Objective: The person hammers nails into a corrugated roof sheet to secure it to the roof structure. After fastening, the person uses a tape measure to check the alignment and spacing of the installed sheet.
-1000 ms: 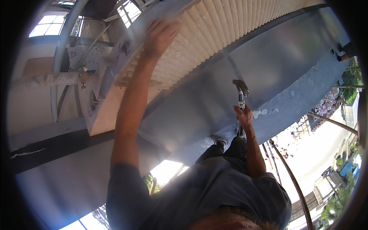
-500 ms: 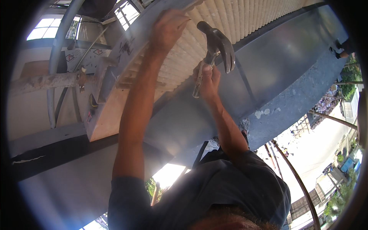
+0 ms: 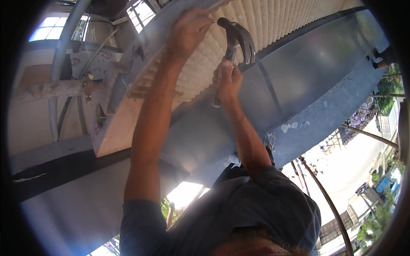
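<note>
On a grey ledge (image 3: 314, 121), beside a ribbed cream sheet (image 3: 273, 21), two bare hands are raised close together. R hand (image 3: 229, 83) is clamped round a claw hammer (image 3: 237, 36) by its handle, w/ the striking end toward the L hand. L hand (image 3: 188, 34), nr the sheet's upper edge, has fingers pinched together, prob. on a thin dark nail (image 3: 213, 22). Progress, approx.: nail & hammer look lined up, just apart; nail juts past the fingers, so hammering seems undone. Can't tell if its tip is in anything.
</note>
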Demonstrator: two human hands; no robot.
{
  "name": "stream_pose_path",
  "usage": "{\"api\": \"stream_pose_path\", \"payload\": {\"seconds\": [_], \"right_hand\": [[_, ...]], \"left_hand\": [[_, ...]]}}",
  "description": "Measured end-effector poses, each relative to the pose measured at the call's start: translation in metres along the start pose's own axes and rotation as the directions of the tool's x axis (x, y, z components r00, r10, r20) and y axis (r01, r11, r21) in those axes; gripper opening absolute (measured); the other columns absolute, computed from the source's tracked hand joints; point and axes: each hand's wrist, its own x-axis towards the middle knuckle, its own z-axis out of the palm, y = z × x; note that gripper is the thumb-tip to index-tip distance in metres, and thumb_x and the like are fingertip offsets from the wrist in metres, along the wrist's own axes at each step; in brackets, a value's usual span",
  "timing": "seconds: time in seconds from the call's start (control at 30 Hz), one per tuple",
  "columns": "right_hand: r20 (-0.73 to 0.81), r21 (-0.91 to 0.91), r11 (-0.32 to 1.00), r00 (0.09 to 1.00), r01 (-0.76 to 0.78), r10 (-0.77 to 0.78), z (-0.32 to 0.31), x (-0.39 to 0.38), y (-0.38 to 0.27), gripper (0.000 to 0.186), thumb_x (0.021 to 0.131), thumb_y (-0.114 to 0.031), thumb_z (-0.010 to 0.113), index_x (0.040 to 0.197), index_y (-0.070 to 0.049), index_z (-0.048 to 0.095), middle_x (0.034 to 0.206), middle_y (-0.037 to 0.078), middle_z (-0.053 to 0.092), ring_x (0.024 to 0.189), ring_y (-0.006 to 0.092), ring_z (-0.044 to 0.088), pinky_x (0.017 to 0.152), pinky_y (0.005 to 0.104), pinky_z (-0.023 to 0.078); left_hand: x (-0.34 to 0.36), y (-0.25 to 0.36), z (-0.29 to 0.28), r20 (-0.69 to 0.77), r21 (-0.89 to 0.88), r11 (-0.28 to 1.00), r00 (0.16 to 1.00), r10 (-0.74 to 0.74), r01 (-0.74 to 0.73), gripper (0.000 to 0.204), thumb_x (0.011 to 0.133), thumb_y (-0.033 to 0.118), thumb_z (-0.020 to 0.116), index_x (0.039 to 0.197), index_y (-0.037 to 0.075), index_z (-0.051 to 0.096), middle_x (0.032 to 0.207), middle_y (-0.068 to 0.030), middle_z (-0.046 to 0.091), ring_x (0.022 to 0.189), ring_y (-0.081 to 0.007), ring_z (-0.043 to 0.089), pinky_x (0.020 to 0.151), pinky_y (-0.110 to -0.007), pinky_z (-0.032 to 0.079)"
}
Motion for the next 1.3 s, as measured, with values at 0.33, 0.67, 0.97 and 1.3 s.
{"api": "stream_pose_path", "payload": {"seconds": [0.33, 0.67, 0.97, 1.3], "right_hand": [[0.029, 0.006, 0.997, 0.997, 0.076, -0.076, -0.004, 0.001, -0.002, 0.060, 0.099, -0.063, 0.054, 0.089, -0.004, 0.053, 0.066, 0.001, 0.052, 0.055, 0.0092, 0.050, 0.049, 0.0269, 0.042], [-0.006, -0.059, 0.986, 0.987, 0.158, -0.159, -0.002, 0.000, 0.002, 0.058, 0.099, -0.062, 0.056, 0.090, -0.004, 0.054, 0.063, 0.001, 0.051, 0.054, 0.0090, 0.051, 0.048, 0.0264, 0.042], [0.020, 0.040, 0.985, 0.986, 0.167, -0.168, -0.004, -0.004, -0.007, 0.060, 0.098, -0.064, 0.055, 0.087, -0.004, 0.053, 0.067, 0.003, 0.054, 0.056, 0.0105, 0.052, 0.048, 0.0272, 0.043], [0.012, 0.048, 0.955, 0.955, 0.294, -0.295, -0.009, 0.006, -0.002, 0.062, 0.096, -0.066, 0.056, 0.090, -0.004, 0.053, 0.067, 0.003, 0.054, 0.055, 0.0103, 0.052, 0.048, 0.0259, 0.043]], "left_hand": [[0.002, -0.001, -0.001, 0.000, -0.002, 1.000, 1.000, -0.013, 0.012, 0.020, 0.078, 0.000, 0.080, 0.096, 0.007, 0.076, 0.096, -0.0026, 0.067, 0.087, -0.0208, 0.067, 0.073, -0.034, 0.056], [-0.002, 0.005, 0.003, -0.038, 0.014, 0.971, 0.971, -0.237, 0.237, 0.041, 0.074, 0.010, 0.086, 0.110, 0.012, 0.065, 0.094, -0.0030, 0.069, 0.075, -0.0201, 0.062, 0.069, -0.034, 0.055], [-0.001, -0.001, 0.004, -0.032, 0.007, 0.979, 0.979, -0.203, 0.203, 0.037, 0.075, 0.009, 0.086, 0.106, 0.009, 0.066, 0.095, -0.0045, 0.070, 0.076, -0.0205, 0.064, 0.070, -0.036, 0.056], [-0.001, 0.001, 0.002, -0.005, 0.009, 0.967, 0.968, -0.253, 0.253, 0.033, 0.077, 0.009, 0.085, 0.104, 0.007, 0.066, 0.095, -0.0063, 0.070, 0.080, -0.0213, 0.067, 0.072, -0.034, 0.056]]}}
